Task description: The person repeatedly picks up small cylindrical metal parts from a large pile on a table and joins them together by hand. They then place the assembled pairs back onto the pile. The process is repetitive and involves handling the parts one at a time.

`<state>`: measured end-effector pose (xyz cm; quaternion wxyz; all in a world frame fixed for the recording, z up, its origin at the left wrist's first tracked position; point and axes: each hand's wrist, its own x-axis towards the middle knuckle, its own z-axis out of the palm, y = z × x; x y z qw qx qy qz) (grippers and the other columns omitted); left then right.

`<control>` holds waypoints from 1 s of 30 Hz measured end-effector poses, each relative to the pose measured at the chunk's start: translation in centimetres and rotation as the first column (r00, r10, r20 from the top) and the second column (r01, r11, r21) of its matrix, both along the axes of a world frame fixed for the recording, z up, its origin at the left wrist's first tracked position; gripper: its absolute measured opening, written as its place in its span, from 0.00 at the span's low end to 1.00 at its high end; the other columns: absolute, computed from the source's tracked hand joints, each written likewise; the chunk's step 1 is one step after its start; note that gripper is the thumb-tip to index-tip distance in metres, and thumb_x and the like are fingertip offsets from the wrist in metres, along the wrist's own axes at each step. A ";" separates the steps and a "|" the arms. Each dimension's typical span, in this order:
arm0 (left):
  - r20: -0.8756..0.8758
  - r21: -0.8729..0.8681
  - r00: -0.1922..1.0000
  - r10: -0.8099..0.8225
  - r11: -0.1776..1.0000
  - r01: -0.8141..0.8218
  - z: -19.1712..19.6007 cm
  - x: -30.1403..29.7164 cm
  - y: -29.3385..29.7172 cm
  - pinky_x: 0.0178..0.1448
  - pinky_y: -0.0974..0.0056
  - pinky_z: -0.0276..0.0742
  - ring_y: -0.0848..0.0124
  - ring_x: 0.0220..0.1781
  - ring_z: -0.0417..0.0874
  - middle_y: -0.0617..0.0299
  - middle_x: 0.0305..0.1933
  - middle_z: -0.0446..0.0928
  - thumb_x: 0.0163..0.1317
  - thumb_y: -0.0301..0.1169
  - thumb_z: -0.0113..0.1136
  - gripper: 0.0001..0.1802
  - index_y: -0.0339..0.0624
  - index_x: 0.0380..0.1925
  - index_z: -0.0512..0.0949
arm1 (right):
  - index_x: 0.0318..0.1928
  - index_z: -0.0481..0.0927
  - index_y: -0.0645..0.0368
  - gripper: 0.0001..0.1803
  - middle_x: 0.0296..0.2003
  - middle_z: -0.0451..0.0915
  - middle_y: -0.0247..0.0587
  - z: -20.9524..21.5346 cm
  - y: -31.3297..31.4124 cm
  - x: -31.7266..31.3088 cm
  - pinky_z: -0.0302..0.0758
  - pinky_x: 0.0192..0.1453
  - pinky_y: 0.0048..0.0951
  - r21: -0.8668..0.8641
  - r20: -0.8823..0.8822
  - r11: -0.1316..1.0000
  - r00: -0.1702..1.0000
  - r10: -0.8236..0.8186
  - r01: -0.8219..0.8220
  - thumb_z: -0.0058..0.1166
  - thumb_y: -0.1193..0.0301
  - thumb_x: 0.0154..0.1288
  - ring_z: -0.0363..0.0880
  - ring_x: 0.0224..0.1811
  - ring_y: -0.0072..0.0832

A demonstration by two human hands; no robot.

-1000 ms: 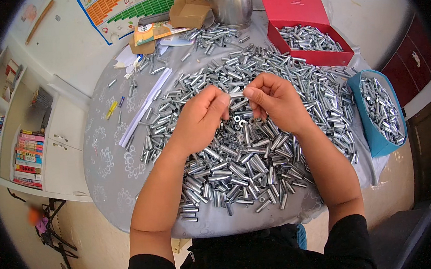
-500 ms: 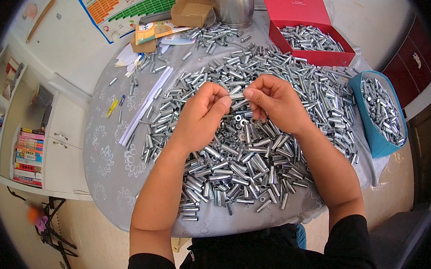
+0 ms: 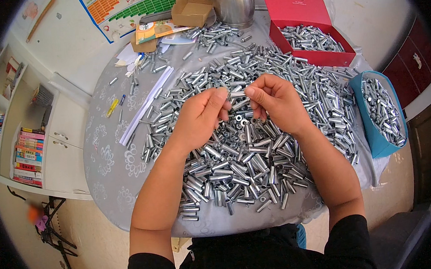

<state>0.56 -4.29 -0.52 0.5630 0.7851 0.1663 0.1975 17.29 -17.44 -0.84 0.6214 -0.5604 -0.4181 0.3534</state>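
Note:
Over the middle of a big heap of shiny metal sleeves (image 3: 228, 175), my two hands are close together. A short silver metal sleeve (image 3: 238, 94) lies level between their fingertips. My right hand (image 3: 281, 103) pinches its right end with thumb and bent forefinger. At the other end, my left hand (image 3: 198, 117) is closed, thumb on top and fingers curled beneath; whether it also pinches a smaller part is hidden. Just below the fingertips, small flat washers (image 3: 244, 122) lie on the heap among loose sleeves and bolts.
A red lidded box (image 3: 319, 57) and a blue fabric bin (image 3: 379, 142), both filled with metal parts, stand at the right. At the back are a steel pot (image 3: 235, 7) and a small cardboard box (image 3: 191, 10). A white strip (image 3: 146, 106) and yellow pen (image 3: 111, 108) lie left.
My left thumb has lifted and shifted slightly up and left, and its fingers have curled lower. The right hand has barely moved, and the sleeve stays between the fingertips.

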 end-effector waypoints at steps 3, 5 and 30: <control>0.047 0.050 0.999 0.007 0.999 -0.010 0.1 0.1 -0.2 0.28 0.74 0.67 0.81 0.23 0.70 0.66 0.29 0.76 0.74 0.42 0.46 0.16 0.40 0.39 0.73 | 0.35 0.76 0.60 0.10 0.21 0.76 0.28 -0.1 0.0 0.1 0.66 0.21 0.16 -0.001 0.001 1.000 1.000 0.002 -0.002 0.57 0.67 0.69 0.73 0.20 0.14; 0.032 0.133 0.999 0.014 0.991 -0.019 -0.1 0.1 0.0 0.28 0.74 0.67 0.81 0.23 0.71 0.65 0.29 0.76 0.75 0.43 0.45 0.17 0.40 0.37 0.72 | 0.35 0.76 0.60 0.10 0.21 0.76 0.28 0.0 0.0 0.0 0.66 0.21 0.16 0.000 -0.002 1.000 1.000 0.005 -0.005 0.57 0.66 0.70 0.73 0.20 0.14; 0.047 0.012 0.998 0.032 0.999 -0.033 0.0 0.2 -0.4 0.26 0.74 0.67 0.81 0.22 0.70 0.65 0.27 0.75 0.74 0.43 0.45 0.18 0.40 0.35 0.72 | 0.33 0.77 0.60 0.12 0.20 0.76 0.29 0.0 0.0 -0.1 0.67 0.19 0.16 -0.039 -0.003 0.999 0.999 -0.035 0.034 0.57 0.64 0.70 0.73 0.18 0.14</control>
